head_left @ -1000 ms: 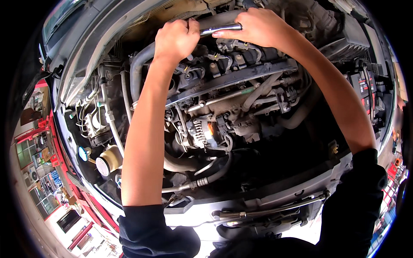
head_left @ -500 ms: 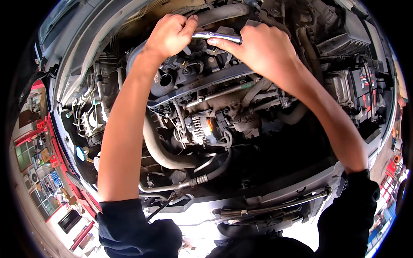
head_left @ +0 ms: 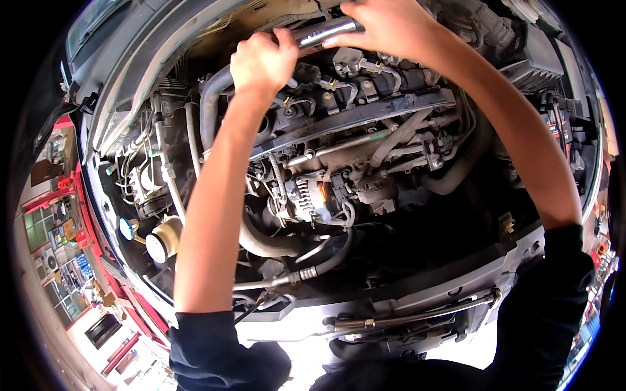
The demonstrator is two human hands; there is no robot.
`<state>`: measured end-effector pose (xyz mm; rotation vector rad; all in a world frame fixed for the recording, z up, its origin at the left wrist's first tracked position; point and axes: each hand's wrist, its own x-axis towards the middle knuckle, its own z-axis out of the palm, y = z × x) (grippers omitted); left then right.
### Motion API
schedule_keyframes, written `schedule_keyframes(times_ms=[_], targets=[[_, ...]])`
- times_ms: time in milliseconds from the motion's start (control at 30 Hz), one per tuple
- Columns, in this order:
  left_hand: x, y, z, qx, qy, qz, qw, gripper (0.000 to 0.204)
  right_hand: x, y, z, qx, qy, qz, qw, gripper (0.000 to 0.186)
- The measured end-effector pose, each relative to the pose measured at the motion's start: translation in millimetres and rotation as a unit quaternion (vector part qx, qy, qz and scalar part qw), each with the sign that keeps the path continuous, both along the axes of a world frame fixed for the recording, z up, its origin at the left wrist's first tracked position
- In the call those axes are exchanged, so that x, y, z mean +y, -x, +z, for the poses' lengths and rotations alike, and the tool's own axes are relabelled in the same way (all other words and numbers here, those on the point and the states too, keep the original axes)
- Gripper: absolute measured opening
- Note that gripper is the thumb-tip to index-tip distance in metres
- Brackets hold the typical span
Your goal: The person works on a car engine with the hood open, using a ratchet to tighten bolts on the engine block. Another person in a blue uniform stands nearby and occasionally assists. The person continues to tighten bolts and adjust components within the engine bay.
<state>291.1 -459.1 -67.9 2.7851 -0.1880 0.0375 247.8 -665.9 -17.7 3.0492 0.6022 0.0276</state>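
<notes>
Over the far side of the engine, a shiny chrome wrench (head_left: 324, 31) spans the gap between my two hands. My left hand (head_left: 264, 63) is closed around its left end, and a short metal piece shows just below the fist. At the right end my right hand (head_left: 394, 27) grips the bar, thumb along the near side, with part of the hand near the upper edge of the picture. The head of the tool is hidden in my left fist. Beneath lies the engine's top (head_left: 345, 94), with several connectors and wires.
A long dark rail (head_left: 355, 124) crosses the engine's front. Nearer are the alternator (head_left: 312, 199), a thick curved hose (head_left: 267, 242) and the front crossmember (head_left: 404, 306). A white-capped reservoir (head_left: 162, 241) stands left beside my forearm; the battery (head_left: 559, 127) is at right.
My right hand has swung up and away with its end of the wrench, so the bar now slopes up to the right. My left hand stays closed on it. The view has shifted slightly.
</notes>
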Motion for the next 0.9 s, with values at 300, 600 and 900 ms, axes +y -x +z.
schedule_keyframes(times_ms=[300, 600, 900], targets=[[-22, 11, 14, -0.007, -0.008, 0.034, 0.999, 0.054, -26, -19, -13, 0.035, 0.004, -0.124, 0.992, 0.076], [-12, 6, 8, -0.039, 0.032, -0.104, 0.993, 0.048, -28, 6, -33, -0.060, -0.081, -0.183, 0.978, 0.042], [-5, 1, 0, -0.049, 0.090, -0.169, 0.980, 0.042, -27, 28, -52, -0.122, -0.063, -0.205, 0.969, 0.044]])
